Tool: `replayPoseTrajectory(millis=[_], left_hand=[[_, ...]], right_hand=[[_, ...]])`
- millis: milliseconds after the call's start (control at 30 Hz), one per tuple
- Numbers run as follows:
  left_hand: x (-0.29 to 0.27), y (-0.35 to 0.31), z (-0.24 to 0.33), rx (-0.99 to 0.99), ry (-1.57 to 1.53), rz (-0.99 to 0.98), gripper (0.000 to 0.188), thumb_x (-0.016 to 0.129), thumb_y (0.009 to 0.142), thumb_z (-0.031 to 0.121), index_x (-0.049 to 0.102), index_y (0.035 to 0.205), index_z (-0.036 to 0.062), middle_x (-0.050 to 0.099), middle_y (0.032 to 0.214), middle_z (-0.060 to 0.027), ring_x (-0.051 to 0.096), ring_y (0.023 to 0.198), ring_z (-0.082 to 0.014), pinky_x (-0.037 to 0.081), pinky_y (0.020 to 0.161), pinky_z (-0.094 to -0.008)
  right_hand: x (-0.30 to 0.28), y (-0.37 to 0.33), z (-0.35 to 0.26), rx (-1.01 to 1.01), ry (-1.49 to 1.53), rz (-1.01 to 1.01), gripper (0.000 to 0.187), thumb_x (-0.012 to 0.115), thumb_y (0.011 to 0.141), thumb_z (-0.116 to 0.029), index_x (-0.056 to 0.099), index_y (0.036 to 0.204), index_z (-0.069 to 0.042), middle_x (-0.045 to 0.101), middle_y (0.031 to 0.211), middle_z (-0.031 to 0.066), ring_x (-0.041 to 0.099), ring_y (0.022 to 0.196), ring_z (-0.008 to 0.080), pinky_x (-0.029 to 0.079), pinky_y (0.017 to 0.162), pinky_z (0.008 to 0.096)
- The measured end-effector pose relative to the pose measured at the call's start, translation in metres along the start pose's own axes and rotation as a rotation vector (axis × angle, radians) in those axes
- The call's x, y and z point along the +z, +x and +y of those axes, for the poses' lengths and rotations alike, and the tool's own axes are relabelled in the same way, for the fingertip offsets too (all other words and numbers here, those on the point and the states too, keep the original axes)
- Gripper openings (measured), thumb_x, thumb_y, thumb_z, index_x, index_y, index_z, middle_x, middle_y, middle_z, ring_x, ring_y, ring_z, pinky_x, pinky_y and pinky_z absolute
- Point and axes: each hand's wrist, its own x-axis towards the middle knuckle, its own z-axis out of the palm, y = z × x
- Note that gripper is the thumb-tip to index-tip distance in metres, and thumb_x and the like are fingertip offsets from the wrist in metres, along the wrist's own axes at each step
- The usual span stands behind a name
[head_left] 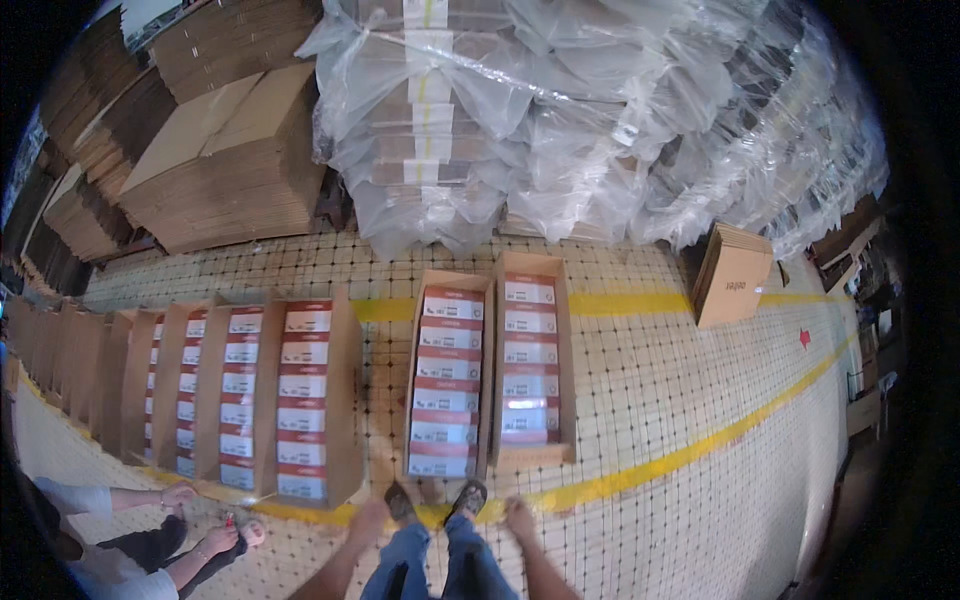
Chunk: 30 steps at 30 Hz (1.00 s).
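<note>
My left hand [368, 522] hangs at the lower middle, beside my left shoe and short of the open cartons. On the other side of my legs, my right hand [518, 517] hangs below a carton's near end. Nothing shows in either hand, but their fingers are blurred. Two long open cardboard cartons stand side by side before my feet: the left carton [411, 440] and the right carton [567, 400]. Each holds a row of red-and-white boxes [447, 370]. Neither hand touches the cartons.
More open cartons [343, 420] filled with similar boxes line up on the left. Another person's hands [220, 540] are at the lower left. Flat cardboard stacks [230, 150] and plastic-wrapped pallets [430, 120] stand behind. Folded cartons [735, 275] lean upright at right. Yellow lines [640, 477] cross the tiled floor.
</note>
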Motion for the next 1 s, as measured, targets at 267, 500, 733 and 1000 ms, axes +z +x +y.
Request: replayPoseTrajectory(millis=[267, 500, 733, 1000], left_hand=[[0.164, 0.178, -0.121, -0.401, -0.573, 0.239, 0.050, 0.055, 0.092, 0.041, 0.049, 0.123, 0.0027, 0.065, 0.104, -0.0196, 0.065, 0.094, -0.0349, 0.050, 0.083, -0.0415], [0.110, 0.224, -0.134, -0.077, 0.432, -0.069, 0.037, 0.055, 0.091, 0.028, 0.052, 0.116, 0.0009, 0.062, 0.087, -0.0191, 0.065, 0.078, -0.0357, 0.051, 0.070, -0.0478], [-0.035, 0.228, 0.052, 0.020, -0.294, 0.372, 0.023, 0.055, 0.092, 0.023, 0.058, 0.082, 0.0026, 0.056, 0.068, -0.0100, 0.057, 0.068, -0.0179, 0.044, 0.059, -0.0381], [-0.097, 0.371, 0.265, 0.588, -0.024, 1.063, 0.044, 0.055, 0.091, 0.045, 0.065, 0.089, 0.0019, 0.062, 0.082, -0.0174, 0.060, 0.082, -0.0344, 0.045, 0.072, -0.0428]], right_hand=[[0.094, 0.063, -0.005, 0.311, 0.009, -0.040, 0.057, 0.045, 0.095, -0.048, 0.054, 0.124, 0.000, 0.065, 0.102, 0.0268, 0.061, 0.098, 0.0427, 0.047, 0.086, 0.0478], [0.085, 0.088, -0.016, 0.091, -0.315, -0.146, 0.044, 0.044, 0.096, -0.035, 0.065, 0.090, 0.003, 0.064, 0.080, 0.0298, 0.064, 0.074, 0.0461, 0.052, 0.066, 0.0521], [-0.028, 0.160, -0.197, -0.425, -0.349, 0.108, 0.029, 0.055, 0.090, -0.027, 0.061, 0.076, -0.003, 0.060, 0.062, 0.0234, 0.062, 0.056, 0.0416, 0.049, 0.050, 0.0503], [-0.093, 0.328, -0.351, -0.417, -0.200, 0.561, 0.034, 0.055, 0.083, -0.036, 0.070, 0.087, -0.006, 0.067, 0.080, 0.0215, 0.064, 0.077, 0.0420, 0.052, 0.071, 0.0484]])
